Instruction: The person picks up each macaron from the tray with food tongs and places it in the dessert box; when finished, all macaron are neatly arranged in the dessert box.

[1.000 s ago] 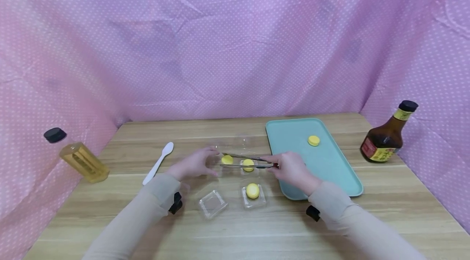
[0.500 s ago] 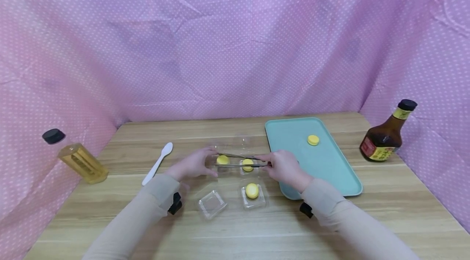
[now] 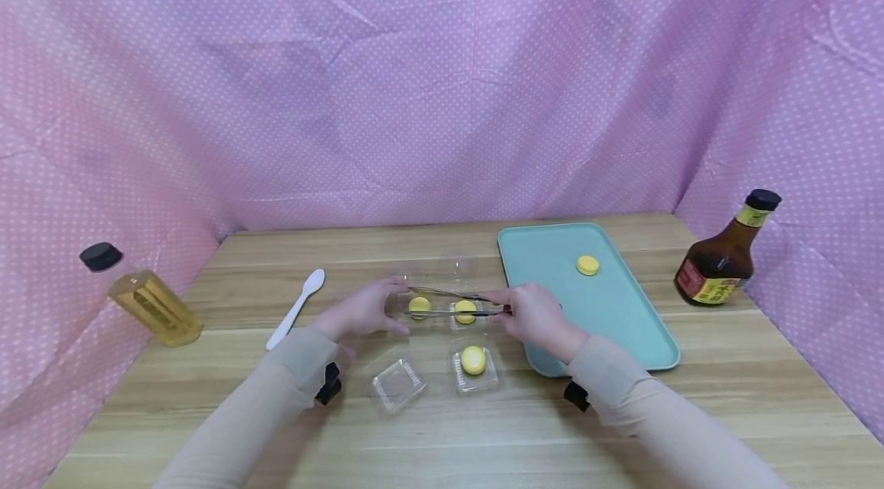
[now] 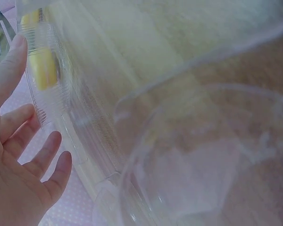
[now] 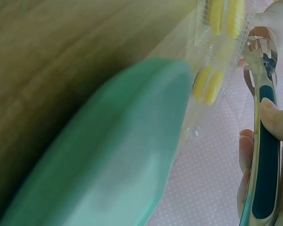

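My right hand (image 3: 535, 316) grips metal tongs (image 5: 266, 155) with dark teal handle inlays. Their arms stand apart, the tips on either side of a yellow macaron (image 3: 420, 308) in the back left clear plastic box. My left hand (image 3: 366, 308) is beside that box, its fingers (image 4: 42, 155) relaxed and spread at the ridged edge. A second macaron (image 3: 465, 312) sits in the box to the right, partly behind the tongs. Nearer me, a third macaron (image 3: 473, 360) lies in another open box (image 3: 486, 381).
An open box without a macaron (image 3: 399, 384) stands front left. One more macaron (image 3: 588, 265) lies on the teal tray (image 3: 608, 312) at right. A white spoon (image 3: 297, 308) and a tilted-looking bottle of yellow liquid (image 3: 155, 305) are left; a brown sauce bottle (image 3: 721, 259) is far right.
My right hand has moved slightly left with the tongs. The macaron between their tips has shifted left and come down, and the tips have spread a little. My left hand stays about where it was.
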`<state>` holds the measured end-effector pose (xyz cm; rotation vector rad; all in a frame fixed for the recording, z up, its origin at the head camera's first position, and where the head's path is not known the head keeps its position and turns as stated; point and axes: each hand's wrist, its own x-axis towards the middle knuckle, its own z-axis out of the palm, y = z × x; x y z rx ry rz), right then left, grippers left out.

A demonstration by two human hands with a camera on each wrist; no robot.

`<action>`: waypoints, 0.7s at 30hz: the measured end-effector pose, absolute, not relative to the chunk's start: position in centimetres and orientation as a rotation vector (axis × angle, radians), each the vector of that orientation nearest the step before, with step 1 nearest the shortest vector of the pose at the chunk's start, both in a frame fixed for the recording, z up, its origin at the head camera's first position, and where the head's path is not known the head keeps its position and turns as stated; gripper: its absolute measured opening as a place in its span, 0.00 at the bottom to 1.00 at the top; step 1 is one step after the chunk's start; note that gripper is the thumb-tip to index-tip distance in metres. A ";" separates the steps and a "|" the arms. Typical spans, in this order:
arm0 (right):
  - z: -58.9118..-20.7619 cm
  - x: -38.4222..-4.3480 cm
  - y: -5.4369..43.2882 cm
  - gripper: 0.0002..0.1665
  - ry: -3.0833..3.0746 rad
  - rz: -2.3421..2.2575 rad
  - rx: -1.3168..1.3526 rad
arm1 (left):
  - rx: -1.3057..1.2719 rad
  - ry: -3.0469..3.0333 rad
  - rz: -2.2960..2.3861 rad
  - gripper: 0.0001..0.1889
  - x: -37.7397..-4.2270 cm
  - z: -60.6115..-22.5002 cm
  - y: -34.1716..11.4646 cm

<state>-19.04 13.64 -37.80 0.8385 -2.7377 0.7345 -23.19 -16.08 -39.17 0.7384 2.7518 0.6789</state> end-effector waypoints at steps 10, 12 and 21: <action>-37.8 -18.5 14.5 0.24 -2.709 0.787 0.843 | 0.807 2.746 0.605 0.41 -23.2 -39.0 -15.9; -37.7 -18.4 14.7 0.24 -2.702 0.783 0.845 | 0.827 2.748 0.587 0.41 -23.2 -38.9 -15.9; -37.7 -18.0 15.4 0.23 -2.684 0.743 0.841 | 0.859 2.730 0.589 0.38 -23.2 -38.5 -15.8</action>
